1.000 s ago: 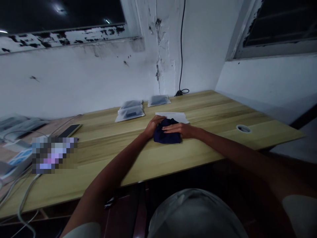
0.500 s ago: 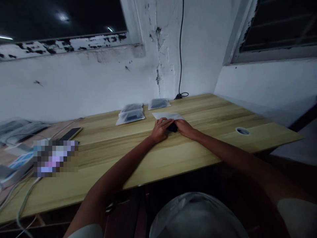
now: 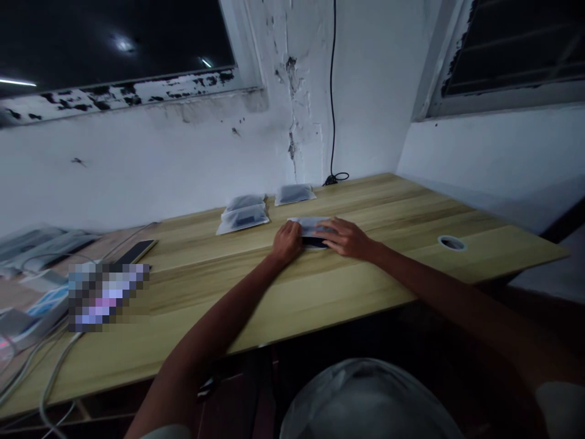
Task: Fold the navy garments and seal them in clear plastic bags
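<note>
Shift since the earlier frame: the right hand (image 3: 350,238) has moved from the near right corner onto the top; the left hand (image 3: 287,241) has drawn back to the left end
Frosted pouch (image 3: 311,226): between the hands on the wooden table (image 3: 274,305); long axis roughly left to right
Dark cloth (image 3: 314,242): a narrow strip showing at the pouch's near side; how much lies inside is unclear
Left-end grip: left fingers curled closed on the pouch edge
Right-side touch: right fingers extended and loosely open over the pouch's right part; neither hand is clearly nearer
Filled pouches: a pair (image 3: 245,217) far left of the hands; a single one (image 3: 295,194) beyond, by the wall (image 3: 183,164)
</note>
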Tool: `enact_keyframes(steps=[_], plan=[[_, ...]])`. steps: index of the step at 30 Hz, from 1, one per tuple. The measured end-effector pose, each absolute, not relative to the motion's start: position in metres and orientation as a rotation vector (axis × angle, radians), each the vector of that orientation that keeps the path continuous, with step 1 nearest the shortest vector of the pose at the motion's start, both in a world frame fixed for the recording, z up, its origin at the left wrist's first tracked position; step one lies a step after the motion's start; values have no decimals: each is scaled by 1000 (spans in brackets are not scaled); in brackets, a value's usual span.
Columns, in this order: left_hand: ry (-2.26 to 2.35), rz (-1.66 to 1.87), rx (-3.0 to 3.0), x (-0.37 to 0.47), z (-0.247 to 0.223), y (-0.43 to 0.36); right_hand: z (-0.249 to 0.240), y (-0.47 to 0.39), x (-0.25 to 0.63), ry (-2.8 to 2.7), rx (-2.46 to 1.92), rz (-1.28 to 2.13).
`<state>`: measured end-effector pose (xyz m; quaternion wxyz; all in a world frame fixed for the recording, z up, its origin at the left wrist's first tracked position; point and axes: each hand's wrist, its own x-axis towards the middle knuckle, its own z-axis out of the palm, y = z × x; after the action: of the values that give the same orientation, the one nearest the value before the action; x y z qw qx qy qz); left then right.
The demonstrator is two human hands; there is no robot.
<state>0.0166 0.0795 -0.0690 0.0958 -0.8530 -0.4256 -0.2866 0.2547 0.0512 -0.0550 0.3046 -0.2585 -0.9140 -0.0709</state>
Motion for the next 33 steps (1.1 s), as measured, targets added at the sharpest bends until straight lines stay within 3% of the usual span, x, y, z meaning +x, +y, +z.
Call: enact_keyframes(steps=[6, 20, 26, 33], plan=[[-1417, -597, -2548, 9, -72, 89, -64, 64, 270, -2233, -1290, -137], [-1192, -424, -2635, 12, -69, 85, -94, 96, 252, -2029, -1388, -56], [-956, -694, -2504, 27, -65, 69, -82, 76, 251, -2204, -835, 118], [-715, -713, -2699, 38, -70, 60, -86, 75, 245, -2333, -757, -206]])
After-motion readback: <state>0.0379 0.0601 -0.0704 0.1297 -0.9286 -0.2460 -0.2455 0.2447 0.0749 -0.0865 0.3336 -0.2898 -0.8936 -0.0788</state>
